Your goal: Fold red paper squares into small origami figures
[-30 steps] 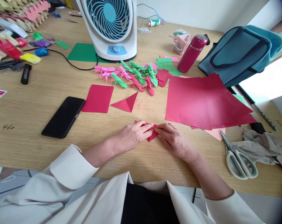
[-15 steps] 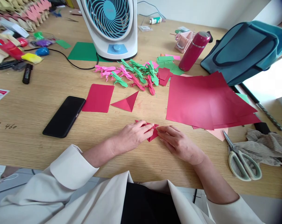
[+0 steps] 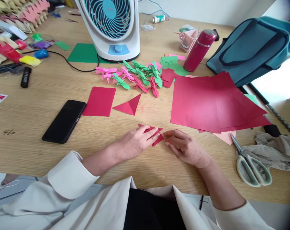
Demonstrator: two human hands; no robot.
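Flat on the desk in front of me lies a small folded piece of red paper [image 3: 158, 139], partly hidden by my left hand [image 3: 141, 139]. The fingers of that hand are stretched out and rest on top of it. Just right of the paper's edge is my right hand [image 3: 183, 145], its fingers loosely bent, with a gap between index finger and thumb and nothing seen between them. Beyond my hands sits a folded red paper triangle [image 3: 129, 106]. Left of the triangle is a stack of red paper rectangles [image 3: 99, 101].
A black phone [image 3: 64, 121] lies left, scissors [image 3: 250, 163] right. Large red sheets [image 3: 207, 102] cover the right side. Folded paper figures [image 3: 137, 76] in pink, green and red lie before a fan [image 3: 118, 35]. A red bottle [image 3: 199, 51] stands by a teal bag [image 3: 252, 48].
My right hand has come slightly away from the folded red paper, and its fingers have parted. My left hand stays on the paper. The view has shifted a little.
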